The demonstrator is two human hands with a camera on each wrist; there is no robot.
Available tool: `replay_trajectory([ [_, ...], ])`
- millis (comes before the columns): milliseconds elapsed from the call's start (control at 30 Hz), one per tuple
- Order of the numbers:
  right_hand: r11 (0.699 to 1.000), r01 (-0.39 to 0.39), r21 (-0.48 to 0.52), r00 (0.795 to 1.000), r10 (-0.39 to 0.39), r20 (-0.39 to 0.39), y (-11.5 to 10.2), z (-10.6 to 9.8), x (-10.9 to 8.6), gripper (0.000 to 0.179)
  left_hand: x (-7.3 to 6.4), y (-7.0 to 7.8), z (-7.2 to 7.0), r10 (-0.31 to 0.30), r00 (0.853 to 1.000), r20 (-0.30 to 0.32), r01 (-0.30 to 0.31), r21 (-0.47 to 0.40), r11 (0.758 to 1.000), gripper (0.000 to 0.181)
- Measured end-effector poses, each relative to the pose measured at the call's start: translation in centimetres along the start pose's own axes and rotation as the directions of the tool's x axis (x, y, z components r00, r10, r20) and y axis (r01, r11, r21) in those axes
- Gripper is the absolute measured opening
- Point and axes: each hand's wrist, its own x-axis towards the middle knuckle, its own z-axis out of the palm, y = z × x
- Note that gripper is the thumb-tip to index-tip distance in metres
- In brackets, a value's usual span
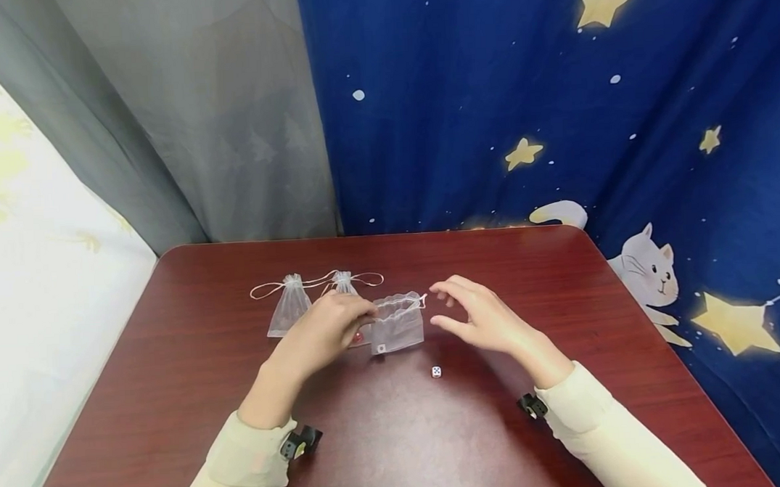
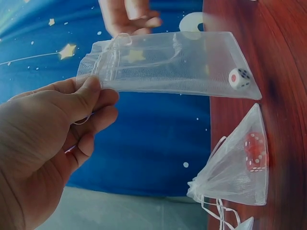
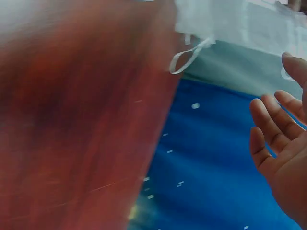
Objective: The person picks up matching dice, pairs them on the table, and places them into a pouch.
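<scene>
A sheer white drawstring bag (image 2: 153,62) hangs from my left hand (image 1: 331,322), whose thumb and fingers pinch it by the gathered rim. One white die (image 2: 240,79) with a red pip and dark pips lies in the bag's bottom corner. Just right of the bag, my right hand (image 1: 481,316) is held apart from it with fingers spread and nothing between them. A second white die (image 1: 436,371) with blue pips lies on the table, in front of the bag and toward the right.
Behind my left hand is a tied bag (image 2: 235,163) holding red dice (image 2: 255,152). Another drawn-up sheer bag (image 1: 290,309) lies left of it, its cord loops spread out. The brown table (image 1: 206,382) ends at a blue curtain (image 1: 437,125) behind.
</scene>
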Motion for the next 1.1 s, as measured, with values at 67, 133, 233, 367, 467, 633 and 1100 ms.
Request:
replay_trajectory([
  [67,0.999,-0.023,-0.022,1.0,0.023,0.01,0.8,0.3,-0.8,0.042,0.0,0.0,-0.1,0.0,1.0,-0.001,0.0,-0.002,1.0,0.015],
  [133,0.998,-0.035,-0.044,0.999,0.036,0.025,1.5,0.6,-1.4,0.04,0.1,0.0,-0.2,-0.001,1.0,-0.001,0.001,0.0,1.0,0.014],
  [233,0.997,-0.046,-0.068,0.998,0.049,0.045,2.4,1.1,-2.2,0.037,0.1,0.1,-0.3,0.002,1.0,0.002,-0.002,0.002,1.0,0.016],
  [367,0.996,-0.057,-0.065,0.996,0.061,0.066,3.2,1.7,-3.0,0.033,0.1,0.1,-0.3,0.003,1.0,0.006,-0.003,0.01,1.0,0.019],
  [467,0.996,-0.057,-0.067,0.993,0.063,0.101,3.5,2.3,-3.6,0.029,0.1,0.2,-0.3,0.0,1.0,0.01,0.0,0.011,1.0,0.021],
  [633,0.998,-0.029,-0.054,0.985,0.038,0.169,3.5,3.5,-4.3,0.026,0.0,0.2,-0.3,-0.01,1.0,0.012,0.009,0.015,1.0,0.022],
  [1100,0.993,0.095,-0.064,0.943,-0.069,0.326,2.0,5.4,-3.9,0.028,-0.2,0.1,-0.3,-0.028,0.999,0.024,0.028,0.004,1.0,0.018],
])
